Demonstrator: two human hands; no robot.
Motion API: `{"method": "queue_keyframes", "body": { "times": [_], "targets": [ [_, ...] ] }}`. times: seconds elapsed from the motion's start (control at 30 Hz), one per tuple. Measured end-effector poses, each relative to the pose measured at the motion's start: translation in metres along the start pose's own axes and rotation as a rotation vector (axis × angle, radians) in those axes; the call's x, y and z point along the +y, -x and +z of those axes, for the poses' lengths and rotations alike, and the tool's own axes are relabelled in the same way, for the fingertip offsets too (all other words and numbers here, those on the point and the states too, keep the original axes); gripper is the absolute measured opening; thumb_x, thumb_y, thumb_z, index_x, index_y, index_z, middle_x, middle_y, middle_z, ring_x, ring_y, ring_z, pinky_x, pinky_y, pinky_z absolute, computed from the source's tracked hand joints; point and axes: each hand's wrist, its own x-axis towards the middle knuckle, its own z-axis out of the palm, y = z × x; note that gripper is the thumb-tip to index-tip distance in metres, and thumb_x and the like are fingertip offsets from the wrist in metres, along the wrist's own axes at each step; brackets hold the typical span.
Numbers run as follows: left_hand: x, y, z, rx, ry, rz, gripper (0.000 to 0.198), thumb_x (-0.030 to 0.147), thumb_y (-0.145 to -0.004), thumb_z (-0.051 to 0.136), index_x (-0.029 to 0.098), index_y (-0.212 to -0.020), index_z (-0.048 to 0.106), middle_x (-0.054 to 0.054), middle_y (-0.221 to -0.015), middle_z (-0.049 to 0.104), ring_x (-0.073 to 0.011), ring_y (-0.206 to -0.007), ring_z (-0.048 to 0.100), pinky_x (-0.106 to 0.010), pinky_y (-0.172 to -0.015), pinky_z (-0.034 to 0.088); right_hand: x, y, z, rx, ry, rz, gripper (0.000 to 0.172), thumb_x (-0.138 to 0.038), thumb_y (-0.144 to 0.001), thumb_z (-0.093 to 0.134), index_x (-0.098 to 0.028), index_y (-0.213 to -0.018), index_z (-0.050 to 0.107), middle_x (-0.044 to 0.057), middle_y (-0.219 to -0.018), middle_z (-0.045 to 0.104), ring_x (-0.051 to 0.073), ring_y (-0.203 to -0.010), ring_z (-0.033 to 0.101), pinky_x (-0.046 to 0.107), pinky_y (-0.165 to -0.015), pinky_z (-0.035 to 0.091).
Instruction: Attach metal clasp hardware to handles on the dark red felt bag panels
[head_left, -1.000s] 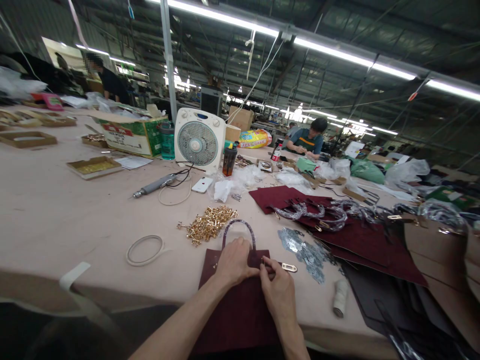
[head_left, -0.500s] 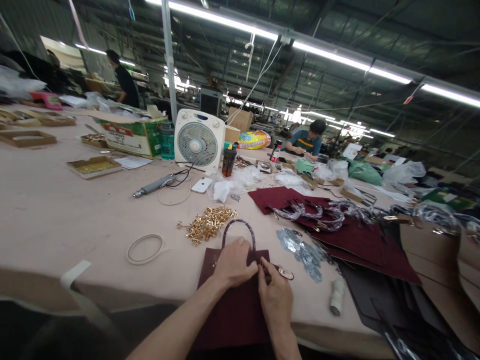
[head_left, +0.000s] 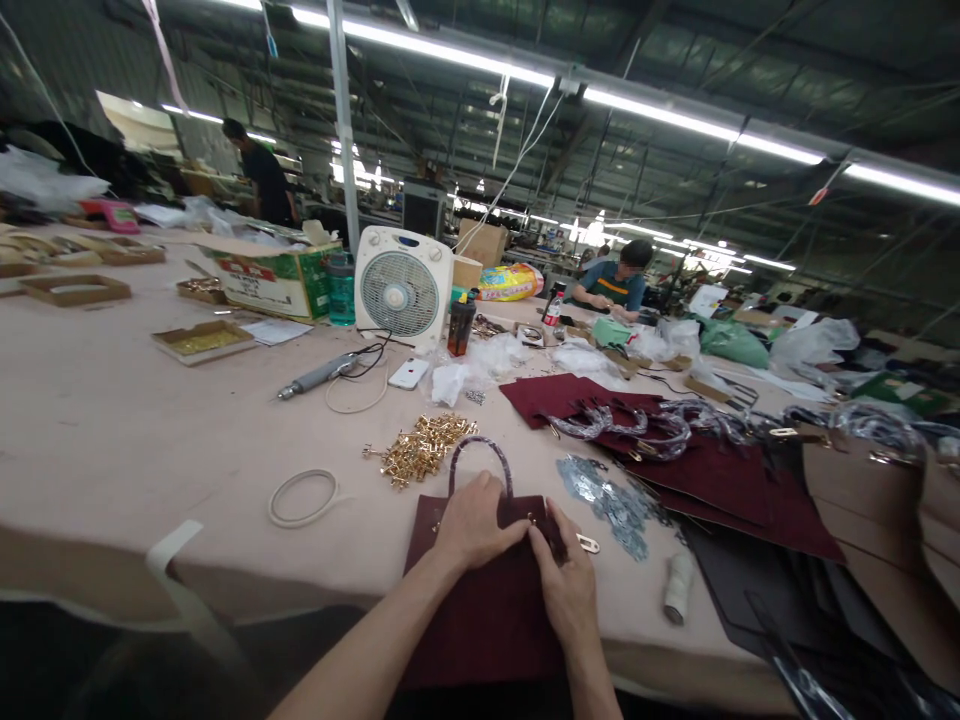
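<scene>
A dark red bag panel with a plastic-wrapped, arched handle lies at the table's front edge. My left hand grips its upper edge by the handle's base, the thumb stretched to the right; its other fingertips are partly hidden. My right hand holds the panel's upper right corner, thumb in front and fingers curled over the edge. Both thumbs meet beside a tiny gold fitting. A gold slotted plate sticks out past my right fingers; what it joins is covered.
Gold fittings lie in a heap beyond the panel, with grey metal plates to the right. A tape roll, an electric screwdriver, a phone, a fan, a thread spool and red panels surround them. A co-worker sits opposite.
My right hand has shifted slightly right and spread its fingers over the panel's corner. Its thumb now sits by the gold fitting, and the slotted plate shows farther right. The view has turned slightly left.
</scene>
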Motion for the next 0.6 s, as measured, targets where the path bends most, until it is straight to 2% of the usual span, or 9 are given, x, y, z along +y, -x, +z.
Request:
{"method": "queue_keyframes", "body": {
  "times": [0.07,0.13,0.27,0.43,0.6],
  "targets": [
    [0.000,0.000,0.000,-0.004,0.011,0.015,0.038,0.058,-0.086,0.066,0.023,-0.097,0.057,-0.007,-0.103,0.062,-0.0273,-0.097,0.063,-0.039,-0.085,0.050,-0.001,-0.004,-0.003,-0.078,-0.063,0.056,0.062,-0.054,-0.090,0.070,-0.023,-0.143,0.064,0.011,-0.143,0.065,0.031,-0.133,0.060,0.048,-0.119,0.044],
    [-0.001,0.000,0.001,0.002,0.023,0.040,0.037,0.057,-0.087,0.065,0.023,-0.097,0.056,-0.007,-0.103,0.062,-0.0269,-0.096,0.062,-0.039,-0.085,0.050,-0.004,-0.007,-0.007,-0.126,-0.112,0.095,0.063,-0.055,-0.088,0.072,-0.024,-0.142,0.065,0.010,-0.140,0.068,0.031,-0.130,0.063,0.048,-0.115,0.048],
    [-0.003,0.001,0.003,0.025,0.042,0.079,0.035,0.054,-0.087,0.066,0.023,-0.097,0.054,-0.006,-0.102,0.060,-0.0267,-0.096,0.061,-0.039,-0.083,0.049,-0.013,-0.011,-0.013,-0.221,-0.263,0.188,0.065,-0.057,-0.083,0.077,-0.022,-0.137,0.068,0.011,-0.130,0.074,0.032,-0.117,0.071,0.046,-0.100,0.059],
    [-0.005,0.003,0.001,0.007,0.057,0.097,0.037,0.056,-0.087,0.066,0.023,-0.098,0.052,-0.006,-0.105,0.060,-0.0276,-0.098,0.061,-0.041,-0.085,0.049,-0.019,-0.016,-0.016,-0.315,-0.349,0.214,0.062,-0.054,-0.079,0.083,-0.019,-0.128,0.072,0.012,-0.108,0.080,0.034,-0.098,0.076,0.047,-0.085,0.064],
    [-0.005,0.004,-0.001,-0.034,0.058,0.088,0.036,0.055,-0.088,0.065,0.023,-0.099,0.053,-0.007,-0.106,0.061,-0.0282,-0.100,0.061,-0.041,-0.086,0.049,-0.015,-0.016,-0.013,-0.320,-0.303,0.168,0.053,-0.049,-0.081,0.082,-0.019,-0.124,0.072,0.013,-0.114,0.078,0.033,-0.102,0.075,0.045,-0.090,0.061]
  ]
}}
